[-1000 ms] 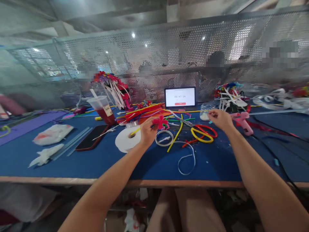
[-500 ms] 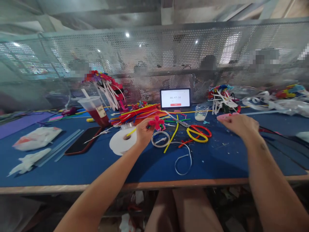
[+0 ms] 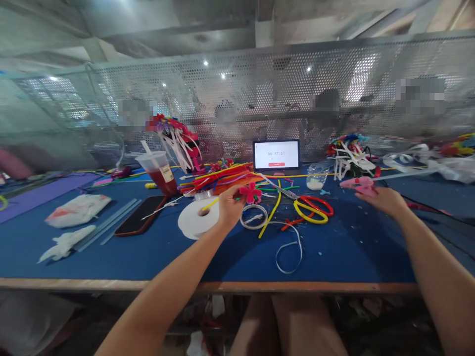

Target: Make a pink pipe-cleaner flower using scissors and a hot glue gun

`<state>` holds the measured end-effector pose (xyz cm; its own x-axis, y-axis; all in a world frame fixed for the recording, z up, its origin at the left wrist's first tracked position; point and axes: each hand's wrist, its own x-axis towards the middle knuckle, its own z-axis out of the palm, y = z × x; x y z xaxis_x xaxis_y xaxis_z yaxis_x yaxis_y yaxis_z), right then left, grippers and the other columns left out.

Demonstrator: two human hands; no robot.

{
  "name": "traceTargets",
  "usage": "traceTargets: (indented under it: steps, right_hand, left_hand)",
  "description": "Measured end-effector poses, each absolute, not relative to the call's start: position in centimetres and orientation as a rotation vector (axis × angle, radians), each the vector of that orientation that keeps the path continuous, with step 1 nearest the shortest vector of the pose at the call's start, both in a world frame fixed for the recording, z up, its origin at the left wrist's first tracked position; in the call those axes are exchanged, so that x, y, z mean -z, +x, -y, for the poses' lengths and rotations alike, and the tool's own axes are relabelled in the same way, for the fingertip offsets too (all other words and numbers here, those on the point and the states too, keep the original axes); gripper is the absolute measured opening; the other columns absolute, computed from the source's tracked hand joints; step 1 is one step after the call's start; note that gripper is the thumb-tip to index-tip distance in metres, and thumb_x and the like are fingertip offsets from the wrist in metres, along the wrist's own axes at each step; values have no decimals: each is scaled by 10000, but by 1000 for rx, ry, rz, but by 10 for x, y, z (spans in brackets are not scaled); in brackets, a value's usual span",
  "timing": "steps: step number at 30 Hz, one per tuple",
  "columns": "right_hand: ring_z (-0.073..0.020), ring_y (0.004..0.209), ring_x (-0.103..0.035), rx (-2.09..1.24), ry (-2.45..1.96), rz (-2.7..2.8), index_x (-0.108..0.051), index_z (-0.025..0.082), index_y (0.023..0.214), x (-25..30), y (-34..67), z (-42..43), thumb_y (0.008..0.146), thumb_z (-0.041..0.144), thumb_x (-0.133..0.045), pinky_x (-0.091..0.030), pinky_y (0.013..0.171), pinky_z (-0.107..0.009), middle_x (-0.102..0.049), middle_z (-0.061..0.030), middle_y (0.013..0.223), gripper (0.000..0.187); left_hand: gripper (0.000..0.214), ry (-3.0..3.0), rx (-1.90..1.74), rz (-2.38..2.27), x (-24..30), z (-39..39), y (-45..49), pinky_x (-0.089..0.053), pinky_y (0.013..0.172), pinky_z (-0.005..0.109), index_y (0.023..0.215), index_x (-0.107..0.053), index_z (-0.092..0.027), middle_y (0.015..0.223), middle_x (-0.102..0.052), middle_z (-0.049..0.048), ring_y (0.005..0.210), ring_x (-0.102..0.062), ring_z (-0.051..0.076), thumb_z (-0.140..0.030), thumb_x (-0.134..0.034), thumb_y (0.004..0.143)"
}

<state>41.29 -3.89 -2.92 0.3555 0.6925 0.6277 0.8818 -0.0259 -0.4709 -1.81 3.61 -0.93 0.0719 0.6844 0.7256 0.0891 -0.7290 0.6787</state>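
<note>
My left hand [image 3: 230,205] pinches a pink flower [image 3: 251,193] of fuzzy pipe cleaner, with a little green showing by the fingertips. It is above the right side of a white roll of ribbon [image 3: 191,220]. At the right, my right hand [image 3: 384,201] is closed at the handle of a pink hot glue gun [image 3: 359,184]; its nozzle points left, and a translucent glue stick [image 3: 404,174] extends from its back. The fingers' grip is partly hidden. Between the hands lie scissors [image 3: 311,209] with red and yellow handles, a ribbon ring [image 3: 254,216] and a yellow pipe cleaner [image 3: 270,212].
A tablet [image 3: 276,155] showing a timer stands at the back, near a plastic cup [image 3: 315,183]. To the left are a drink cup [image 3: 159,173], a phone [image 3: 140,216] and a plastic bag [image 3: 77,210]. Pipe cleaners [image 3: 218,178] lie piled behind the roll. A mesh partition [image 3: 252,89] rises behind.
My right hand has shifted slightly right and back, so more of the glue gun shows. The flower in my left hand has turned a little. The whole view has shifted slightly.
</note>
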Motion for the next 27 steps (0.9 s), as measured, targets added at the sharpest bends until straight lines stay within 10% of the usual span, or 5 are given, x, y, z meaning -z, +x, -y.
traceTargets:
  steps: [10, 27]
  right_hand:
    - [-104, 437, -484, -356, -1120, 1551, -640, 201, 833, -13, 250, 50, 717, 453, -640, -435, 442, -264, -581, 12, 567, 277]
    - [-89, 432, -453, -472, -999, 1610, -562, 183, 664, 16, 195, 57, 741, 294, -605, -388, 414, -223, -510, 31, 496, 142]
  left_hand:
    - [89, 1878, -1635, -658, 8, -32, -16, -503, 647, 236, 722, -639, -164, 739, -668, 28, 691, -633, 135, -250, -658, 725]
    - [115, 2100, -1670, -704, 7, -27, -13, -458, 625, 224, 680, -617, -184, 696, -645, 2, 653, -580, 115, -223, -579, 782]
